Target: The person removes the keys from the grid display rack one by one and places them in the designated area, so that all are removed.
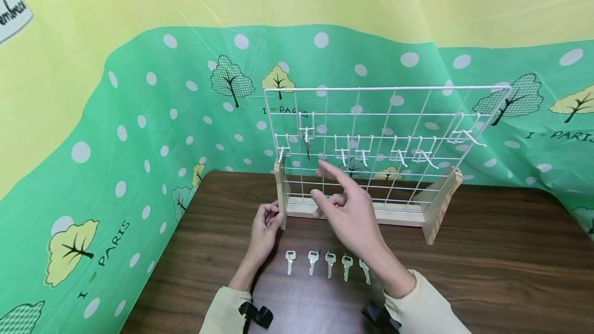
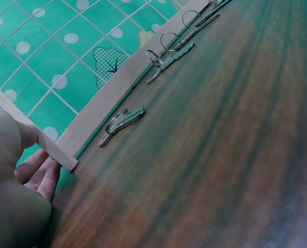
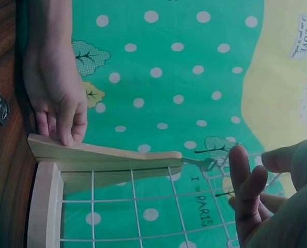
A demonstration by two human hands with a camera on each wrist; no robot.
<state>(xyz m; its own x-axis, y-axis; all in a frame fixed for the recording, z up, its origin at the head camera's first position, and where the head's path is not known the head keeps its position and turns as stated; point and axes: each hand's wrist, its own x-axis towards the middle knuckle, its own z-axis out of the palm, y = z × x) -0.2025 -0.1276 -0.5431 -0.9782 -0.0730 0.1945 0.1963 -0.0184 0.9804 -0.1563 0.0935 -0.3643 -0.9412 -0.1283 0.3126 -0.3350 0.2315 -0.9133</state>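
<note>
Looking down on the table [image 1: 185,272], we find one key [image 1: 307,147] hanging from a hook [image 1: 306,131] near the left end of the rack [image 1: 385,88], and five loose keys [image 1: 330,263] lying in a row in front of it. The left hand [image 1: 263,233] pinches the left panel [image 1: 280,189] of the rack near its foot, between thumb and fingers. The right hand [image 1: 355,218] shows nothing in its grasp: forefinger and thumb reach out, the remaining fingers curl inward, and it stands near the hanging key; whether it touches the rack we cannot tell. We judge each key light, stiff and hardly fragile, its thin metal somewhat slippery and awkward to lift from the smooth table. We would take it by the edges of its broad head, leaving the ring [image 2: 115,120] free, since this probably swings loosely. The rack seems light enough to shift under a push, so we would steady it by the wooden panel rather than by the thin wires
</note>
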